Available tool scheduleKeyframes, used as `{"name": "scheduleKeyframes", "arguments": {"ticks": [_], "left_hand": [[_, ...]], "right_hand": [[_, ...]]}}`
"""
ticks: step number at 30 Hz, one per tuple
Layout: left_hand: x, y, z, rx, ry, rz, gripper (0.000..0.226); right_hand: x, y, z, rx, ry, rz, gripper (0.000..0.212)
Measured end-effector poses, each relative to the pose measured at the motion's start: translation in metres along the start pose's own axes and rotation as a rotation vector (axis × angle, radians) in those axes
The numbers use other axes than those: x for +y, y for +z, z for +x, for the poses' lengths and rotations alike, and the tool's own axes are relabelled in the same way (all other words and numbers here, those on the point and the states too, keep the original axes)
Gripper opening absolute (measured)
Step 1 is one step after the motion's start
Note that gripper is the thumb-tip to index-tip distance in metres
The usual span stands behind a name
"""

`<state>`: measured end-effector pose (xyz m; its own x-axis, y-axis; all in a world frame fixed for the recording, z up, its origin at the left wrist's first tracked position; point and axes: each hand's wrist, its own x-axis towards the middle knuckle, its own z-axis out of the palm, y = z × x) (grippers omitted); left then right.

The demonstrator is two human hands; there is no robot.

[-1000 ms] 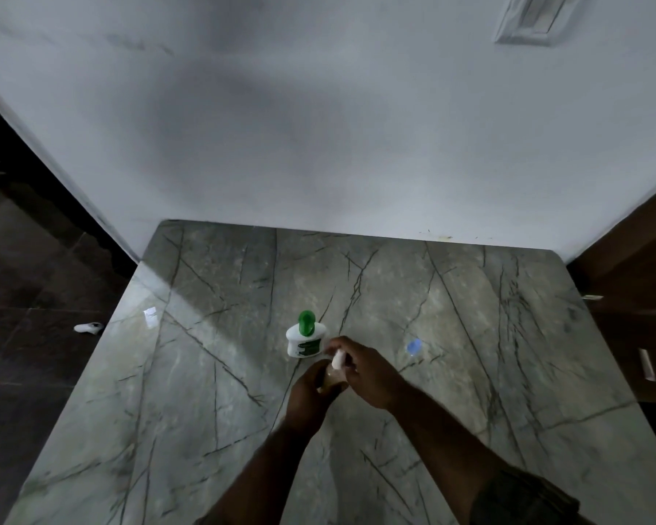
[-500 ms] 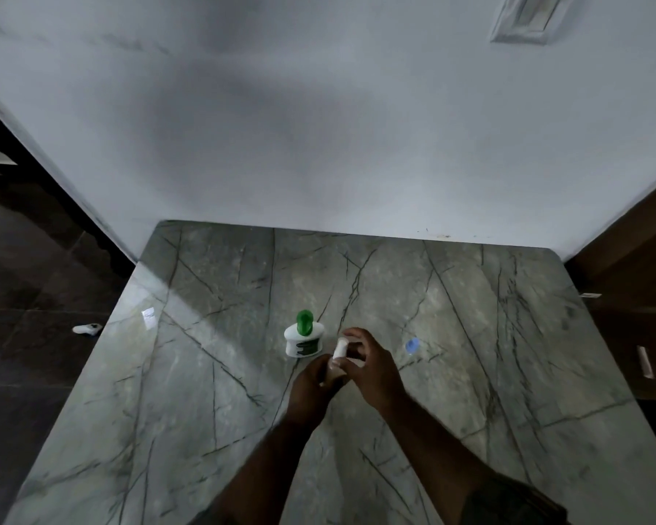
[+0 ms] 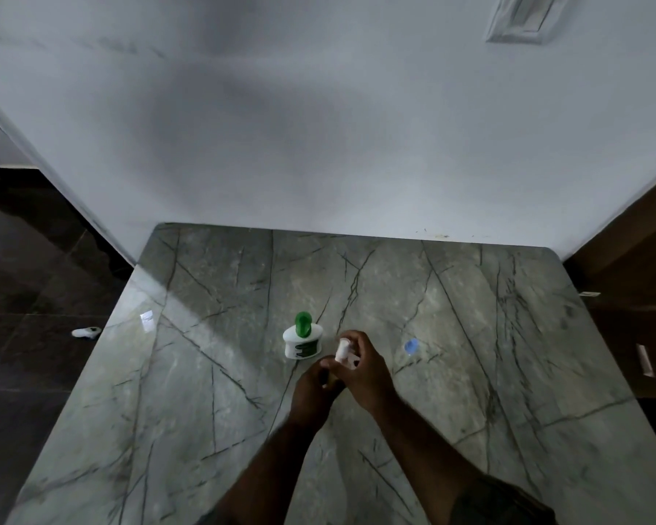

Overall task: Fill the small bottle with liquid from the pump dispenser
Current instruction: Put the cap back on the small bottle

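Observation:
A white pump dispenser (image 3: 302,344) with a green pump head stands upright mid-table. Just right of it and nearer to me, my two hands meet above the tabletop. My left hand (image 3: 313,386) is closed around a small bottle, which is almost wholly hidden in the fist. My right hand (image 3: 364,369) pinches a small white cylindrical cap (image 3: 342,350) between its fingertips, tilted, just above the left fist. Neither hand touches the dispenser.
The grey veined marble table (image 3: 470,373) abuts a white wall. A small blue cap (image 3: 411,345) lies on the table right of my hands. A small white object (image 3: 87,331) lies on the dark floor at the left. Brown furniture stands at the right.
My right hand has drawn the white cap up from the bottle in my left fist. Both hands have stayed beside the dispenser.

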<state>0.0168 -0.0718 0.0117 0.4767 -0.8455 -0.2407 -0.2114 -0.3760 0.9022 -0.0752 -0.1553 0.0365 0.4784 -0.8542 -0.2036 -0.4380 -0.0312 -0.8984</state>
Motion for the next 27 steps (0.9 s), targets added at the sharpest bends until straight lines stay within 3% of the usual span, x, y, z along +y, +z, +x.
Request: {"name": "scheduleKeyframes", "arguments": {"ticks": [3,5,8,10,12,17,20,23,27], "left_hand": [[0.001,-0.002,0.004,-0.012,-0.001,-0.011,0.034],[0.001,-0.002,0.004,-0.013,0.005,-0.019,0.038],[0.002,-0.001,0.002,-0.010,0.011,0.009,0.035],[0.001,-0.002,0.002,-0.009,0.006,0.001,0.031],[0.001,-0.004,0.003,-0.019,0.011,0.004,0.029],[-0.002,-0.004,0.006,-0.011,-0.008,-0.024,0.032],[-0.002,-0.003,0.004,-0.012,-0.008,-0.028,0.032],[-0.006,-0.004,0.003,-0.015,-0.013,-0.031,0.037],[-0.006,-0.001,0.003,-0.019,-0.017,-0.002,0.035]], "right_hand": [[-0.002,-0.003,-0.002,-0.086,-0.028,0.052,0.037],[-0.005,-0.006,-0.002,-0.046,-0.012,0.055,0.034],[-0.005,-0.005,-0.001,0.051,0.010,-0.033,0.048],[-0.005,-0.004,-0.002,-0.028,0.013,-0.024,0.059],[-0.003,-0.002,-0.003,-0.122,-0.012,-0.005,0.055],[0.007,0.000,-0.003,0.076,0.001,-0.014,0.041],[0.006,0.001,-0.003,0.057,-0.051,-0.063,0.044],[0.010,0.000,-0.001,-0.002,-0.058,-0.090,0.033],[0.011,0.004,-0.004,0.103,-0.093,-0.151,0.034]]}}
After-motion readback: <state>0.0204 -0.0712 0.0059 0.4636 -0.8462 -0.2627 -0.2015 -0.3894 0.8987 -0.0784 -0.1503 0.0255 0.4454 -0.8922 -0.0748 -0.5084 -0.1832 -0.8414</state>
